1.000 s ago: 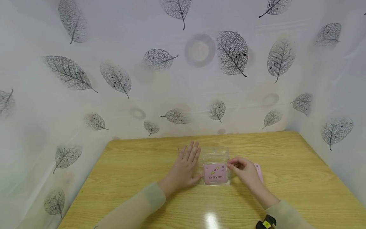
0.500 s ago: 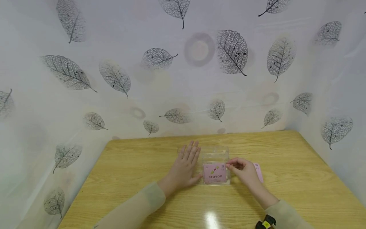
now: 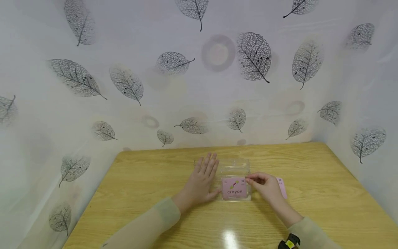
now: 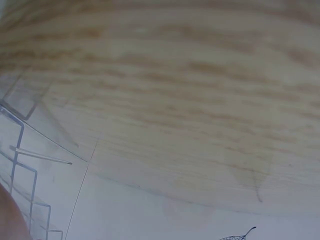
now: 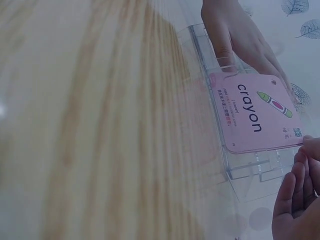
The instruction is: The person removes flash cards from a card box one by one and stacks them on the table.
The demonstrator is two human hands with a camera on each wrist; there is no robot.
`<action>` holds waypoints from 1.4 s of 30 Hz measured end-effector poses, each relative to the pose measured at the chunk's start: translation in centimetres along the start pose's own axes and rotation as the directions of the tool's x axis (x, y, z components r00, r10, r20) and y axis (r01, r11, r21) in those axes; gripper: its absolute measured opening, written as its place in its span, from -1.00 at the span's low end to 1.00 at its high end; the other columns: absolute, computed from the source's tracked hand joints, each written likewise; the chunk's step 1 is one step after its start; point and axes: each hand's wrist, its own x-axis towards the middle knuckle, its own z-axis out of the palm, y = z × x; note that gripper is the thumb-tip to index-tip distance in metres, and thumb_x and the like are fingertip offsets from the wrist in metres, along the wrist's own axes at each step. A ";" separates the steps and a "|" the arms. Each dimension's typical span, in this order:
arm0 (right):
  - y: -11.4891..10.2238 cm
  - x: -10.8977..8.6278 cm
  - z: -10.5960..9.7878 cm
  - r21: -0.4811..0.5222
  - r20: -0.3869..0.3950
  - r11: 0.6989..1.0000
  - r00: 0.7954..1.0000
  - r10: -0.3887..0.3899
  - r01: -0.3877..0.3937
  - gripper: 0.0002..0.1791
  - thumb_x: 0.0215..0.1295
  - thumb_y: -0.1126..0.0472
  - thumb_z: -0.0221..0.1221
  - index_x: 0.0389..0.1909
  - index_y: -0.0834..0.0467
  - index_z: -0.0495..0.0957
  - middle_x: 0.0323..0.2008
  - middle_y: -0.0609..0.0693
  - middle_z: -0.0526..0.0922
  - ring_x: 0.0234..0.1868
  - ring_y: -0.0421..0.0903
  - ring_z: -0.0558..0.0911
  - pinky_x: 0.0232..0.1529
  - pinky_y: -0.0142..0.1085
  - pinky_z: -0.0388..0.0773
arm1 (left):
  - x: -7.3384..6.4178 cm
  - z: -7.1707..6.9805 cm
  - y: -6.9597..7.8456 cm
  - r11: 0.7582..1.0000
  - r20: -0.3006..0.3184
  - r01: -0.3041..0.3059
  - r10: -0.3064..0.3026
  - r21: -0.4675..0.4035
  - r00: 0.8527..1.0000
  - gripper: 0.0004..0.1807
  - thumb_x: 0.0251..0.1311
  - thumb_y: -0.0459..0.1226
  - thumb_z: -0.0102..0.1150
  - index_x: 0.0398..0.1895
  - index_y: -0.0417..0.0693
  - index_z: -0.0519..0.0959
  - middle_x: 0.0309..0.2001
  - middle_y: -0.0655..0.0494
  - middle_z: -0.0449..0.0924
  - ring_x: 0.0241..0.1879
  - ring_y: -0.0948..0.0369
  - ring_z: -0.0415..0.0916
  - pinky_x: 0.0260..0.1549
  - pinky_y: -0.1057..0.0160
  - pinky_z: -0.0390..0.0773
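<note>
A pink card printed "crayon" [image 3: 234, 188] lies face up over the front compartment of a clear plastic box [image 3: 235, 169]. My right hand [image 3: 266, 185] pinches its far right corner between thumb and forefinger. Seen from the right wrist, the card [image 5: 257, 114] sits across the clear walls, with the curled fingers of my right hand [image 5: 296, 192] below its corner. My left hand [image 3: 200, 185] rests palm down over the left part of the box, fingers straight and thumb towards the card. Only clear walls of the box [image 4: 31, 172] and a sliver of hand show in the left wrist view.
Another pink card [image 3: 281, 187] lies on the wooden table [image 3: 149, 176], partly hidden behind my right hand. A black and yellow object [image 3: 289, 242] is at the right sleeve. White sheeting with a leaf print [image 3: 199, 93] rises behind the table and along both sides.
The fingertips of my right hand have shifted very slightly left, onto the card's corner. My left hand and the box stay where they were.
</note>
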 end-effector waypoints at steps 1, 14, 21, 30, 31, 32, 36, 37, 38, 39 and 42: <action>0.0 0.0 0.0 0.001 0.000 1.000 1.000 0.003 -0.003 -0.78 0.10 0.11 0.33 -0.27 0.13 0.69 -0.25 0.05 0.71 -0.36 -0.31 0.59 -0.33 -0.47 0.56 | 0.0 0.0 0.0 1.000 0.000 0.000 0.000 0.000 1.000 0.11 0.12 0.40 -0.51 0.47 -0.29 -0.26 0.49 -0.25 -0.39 0.47 -0.15 -0.33 0.42 -0.10 -0.20; 0.0 -0.1 0.2 0.000 -0.010 1.000 1.000 0.008 -0.008 -0.77 0.07 0.11 0.35 -0.25 0.11 0.70 -0.24 0.03 0.71 -0.36 -0.32 0.58 -0.34 -0.47 0.56 | 0.1 -0.1 0.0 1.000 -0.002 0.005 -0.005 -0.010 1.000 0.11 0.13 0.40 -0.49 0.47 -0.29 -0.27 0.49 -0.25 -0.30 0.47 -0.15 -0.33 0.42 -0.10 -0.18; -0.1 -0.1 0.4 -0.022 -0.018 0.999 1.000 0.024 -0.024 -0.75 0.04 0.07 0.37 -0.27 0.10 0.70 -0.27 0.01 0.70 -0.36 -0.29 0.57 -0.36 -0.46 0.55 | 0.0 -0.1 0.0 1.000 -0.005 0.003 -0.003 0.005 1.000 0.11 0.12 0.40 -0.50 0.47 -0.29 -0.24 0.49 -0.25 -0.30 0.47 -0.16 -0.31 0.41 -0.11 -0.14; -0.2 -0.2 0.4 -0.057 -0.025 0.998 1.000 0.015 -0.016 -0.77 0.01 0.09 0.39 -0.30 0.10 0.69 -0.30 0.00 0.70 -0.38 -0.27 0.54 -0.38 -0.47 0.52 | 0.0 0.0 0.0 1.000 -0.003 -0.005 0.005 0.002 1.000 0.12 0.11 0.41 -0.50 0.46 -0.30 -0.24 0.48 -0.26 -0.31 0.46 -0.17 -0.27 0.41 -0.11 -0.10; -0.3 -0.2 0.4 -0.058 -0.025 0.998 1.000 0.012 -0.014 -0.77 0.01 0.11 0.39 -0.31 0.10 0.69 -0.32 0.00 0.69 -0.39 -0.27 0.54 -0.40 -0.47 0.52 | 0.0 0.0 0.0 1.000 -0.003 -0.005 0.005 0.002 1.000 0.13 0.11 0.41 -0.49 0.46 -0.30 -0.24 0.48 -0.26 -0.33 0.46 -0.17 -0.26 0.40 -0.11 -0.08; -0.3 -0.2 0.4 -0.058 -0.024 0.998 1.000 0.011 -0.012 -0.78 0.00 0.12 0.40 -0.32 0.10 0.69 -0.33 -0.01 0.69 -0.40 -0.27 0.53 -0.41 -0.47 0.52 | 0.0 0.0 0.0 1.000 -0.004 -0.005 0.005 0.004 1.000 0.13 0.11 0.42 -0.49 0.46 -0.30 -0.24 0.48 -0.27 -0.33 0.46 -0.17 -0.26 0.40 -0.11 -0.06; -0.4 -0.1 0.5 -0.053 -0.022 0.999 1.000 0.011 -0.013 -0.79 -0.01 0.14 0.40 -0.34 0.11 0.69 -0.36 -0.01 0.67 -0.42 -0.26 0.53 -0.44 -0.46 0.51 | 0.0 0.0 0.0 1.000 -0.007 -0.002 0.002 0.012 1.000 0.12 0.11 0.41 -0.49 0.46 -0.30 -0.25 0.48 -0.26 -0.33 0.46 -0.16 -0.25 0.41 -0.11 -0.12; -0.4 -0.1 0.5 -0.052 -0.023 0.999 1.000 0.014 -0.015 -0.79 -0.01 0.14 0.40 -0.34 0.11 0.69 -0.36 -0.01 0.67 -0.42 -0.26 0.53 -0.44 -0.46 0.51 | 0.0 -0.1 0.0 1.000 -0.006 0.000 0.000 0.012 1.000 0.12 0.12 0.41 -0.50 0.46 -0.29 -0.26 0.49 -0.26 -0.33 0.46 -0.16 -0.26 0.41 -0.11 -0.13; -0.4 -0.1 0.5 -0.050 -0.023 0.999 1.000 0.016 -0.017 -0.79 -0.01 0.14 0.40 -0.34 0.11 0.69 -0.36 -0.01 0.67 -0.42 -0.26 0.53 -0.44 -0.46 0.51 | 0.0 -0.1 0.0 1.000 -0.006 0.000 0.000 0.013 1.000 0.12 0.12 0.41 -0.50 0.46 -0.29 -0.26 0.49 -0.26 -0.31 0.46 -0.16 -0.26 0.41 -0.10 -0.14; -0.4 -0.1 0.5 -0.050 -0.023 0.999 1.000 0.019 -0.020 -0.79 -0.01 0.13 0.40 -0.34 0.11 0.69 -0.35 -0.01 0.67 -0.41 -0.26 0.53 -0.44 -0.46 0.51 | 0.0 -0.1 0.0 1.000 -0.004 0.001 -0.001 0.013 1.000 0.12 0.12 0.41 -0.51 0.46 -0.29 -0.27 0.49 -0.26 -0.30 0.46 -0.16 -0.26 0.42 -0.10 -0.15; -0.4 -0.2 0.5 -0.050 -0.022 0.999 1.000 0.021 -0.022 -0.79 0.00 0.12 0.40 -0.33 0.11 0.69 -0.33 -0.01 0.68 -0.40 -0.27 0.53 -0.42 -0.46 0.52 | -0.1 -0.1 0.0 1.000 0.000 0.004 -0.004 0.012 1.000 0.11 0.12 0.41 -0.53 0.46 -0.29 -0.27 0.49 -0.25 -0.29 0.47 -0.15 -0.29 0.41 -0.10 -0.12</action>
